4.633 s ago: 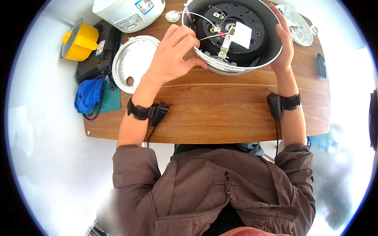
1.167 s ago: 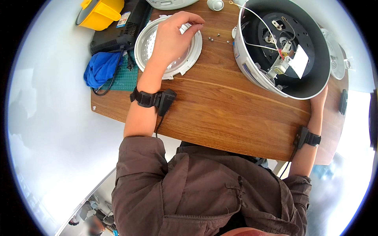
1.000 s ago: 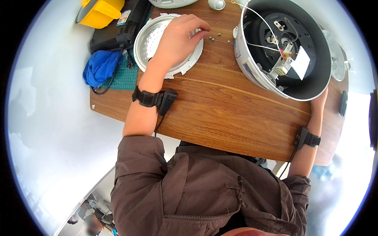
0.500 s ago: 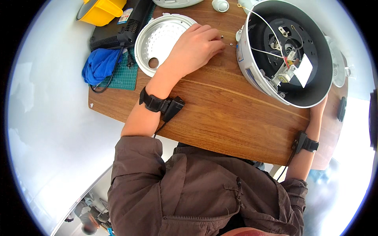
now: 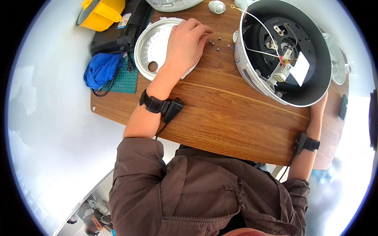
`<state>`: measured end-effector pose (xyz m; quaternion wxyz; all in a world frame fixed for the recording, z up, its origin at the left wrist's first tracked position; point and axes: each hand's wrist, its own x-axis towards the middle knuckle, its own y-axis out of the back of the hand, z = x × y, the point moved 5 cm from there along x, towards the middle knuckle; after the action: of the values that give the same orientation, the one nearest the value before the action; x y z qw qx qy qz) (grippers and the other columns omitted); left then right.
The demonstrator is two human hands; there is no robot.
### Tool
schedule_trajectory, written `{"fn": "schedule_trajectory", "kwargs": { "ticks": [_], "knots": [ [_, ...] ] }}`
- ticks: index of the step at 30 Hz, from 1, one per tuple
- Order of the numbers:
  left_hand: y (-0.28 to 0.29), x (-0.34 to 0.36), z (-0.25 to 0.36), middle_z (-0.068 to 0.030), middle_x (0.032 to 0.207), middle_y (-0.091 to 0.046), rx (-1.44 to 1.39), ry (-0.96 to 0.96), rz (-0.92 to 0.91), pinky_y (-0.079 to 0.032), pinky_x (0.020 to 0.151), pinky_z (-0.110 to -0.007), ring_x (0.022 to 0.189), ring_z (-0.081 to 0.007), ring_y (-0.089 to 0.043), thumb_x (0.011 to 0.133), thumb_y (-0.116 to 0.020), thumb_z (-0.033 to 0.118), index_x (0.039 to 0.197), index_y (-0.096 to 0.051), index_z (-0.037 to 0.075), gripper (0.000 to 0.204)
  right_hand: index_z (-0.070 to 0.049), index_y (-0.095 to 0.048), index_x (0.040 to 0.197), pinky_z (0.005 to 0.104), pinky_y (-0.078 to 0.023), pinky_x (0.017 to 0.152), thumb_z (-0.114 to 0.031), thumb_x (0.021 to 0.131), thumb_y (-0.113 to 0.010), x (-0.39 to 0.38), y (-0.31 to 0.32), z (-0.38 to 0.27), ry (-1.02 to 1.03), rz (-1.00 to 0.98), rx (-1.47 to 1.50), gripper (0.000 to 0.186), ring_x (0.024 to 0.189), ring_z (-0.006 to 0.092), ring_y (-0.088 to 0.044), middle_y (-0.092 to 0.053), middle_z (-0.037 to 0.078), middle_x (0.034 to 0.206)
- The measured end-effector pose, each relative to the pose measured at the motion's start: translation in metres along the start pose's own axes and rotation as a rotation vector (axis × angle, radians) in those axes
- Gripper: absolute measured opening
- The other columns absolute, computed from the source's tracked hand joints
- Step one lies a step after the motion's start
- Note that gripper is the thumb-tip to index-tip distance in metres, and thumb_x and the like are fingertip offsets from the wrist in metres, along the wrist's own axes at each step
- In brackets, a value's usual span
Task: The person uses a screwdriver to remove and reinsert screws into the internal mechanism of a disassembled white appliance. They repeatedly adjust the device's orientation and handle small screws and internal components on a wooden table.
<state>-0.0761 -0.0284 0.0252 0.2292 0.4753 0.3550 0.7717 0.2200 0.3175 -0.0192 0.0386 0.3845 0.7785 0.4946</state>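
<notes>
My left hand (image 5: pixel 186 46) is over the right part of a round white perforated metal cover (image 5: pixel 145 55), palm down. Its fingers are bent, with a gap between thumb and index tips; I see nothing held. Several small screws (image 5: pixel 218 49) lie on the table just right of the fingertips. On the right stands the rice cooker body (image 5: pixel 245 65), its open dark inside facing up with a white wire (image 5: pixel 260 23), metal brackets and a white plate (image 5: pixel 300 69). Against its lower right outside is my right hand (image 5: pixel 319 106), its fingers hidden behind the wall.
Top left are a yellow container (image 5: pixel 104 15), a black device (image 5: pixel 114 37), a blue cloth (image 5: pixel 98 70) and a green cutting mat (image 5: pixel 124 80). A white cap-like part (image 5: pixel 216 6) lies at the far edge. A clear lid (image 5: pixel 338 61) and a small black object (image 5: pixel 343 107) are at right.
My left hand has drawn back leftward from the table onto the cover, uncovering several screws. My right hand stays by the cooker body, which has shifted very slightly in view.
</notes>
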Motion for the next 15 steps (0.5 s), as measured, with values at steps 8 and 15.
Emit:
{"fn": "schedule_trajectory", "kwargs": {
  "ticks": [8, 15],
  "knots": [
    [-0.0011, -0.0035, 0.0055, -0.0022, 0.098, -0.065, 0.102, -0.042, -0.089, -0.046, 0.088, -0.04, 0.097, -0.0257, -0.061, 0.078, -0.079, 0.009, 0.09, -0.077, 0.011, 0.013, -0.003, -0.061, 0.132, 0.042, -0.047, 0.099, -0.021, 0.092, -0.064, -0.002, 0.0001, -0.0033, -0.036, 0.002, -0.005, 0.044, 0.122, 0.0366, -0.062, -0.067, 0.019, 0.128],
    [-0.0014, -0.005, 0.0045, -0.0014, 0.1, -0.066, 0.097, -0.052, -0.116, -0.044, 0.091, -0.04, 0.099, -0.0256, -0.06, 0.078, -0.079, 0.01, 0.092, -0.077, 0.011, 0.014, 0.001, -0.059, 0.131, 0.0384, -0.048, 0.097, -0.015, 0.091, -0.065, -0.0022, 0.0014, -0.0078, -0.027, 0.01, 0.014, 0.044, 0.115, 0.0293, -0.064, -0.069, 0.018, 0.123]
  ]
}}
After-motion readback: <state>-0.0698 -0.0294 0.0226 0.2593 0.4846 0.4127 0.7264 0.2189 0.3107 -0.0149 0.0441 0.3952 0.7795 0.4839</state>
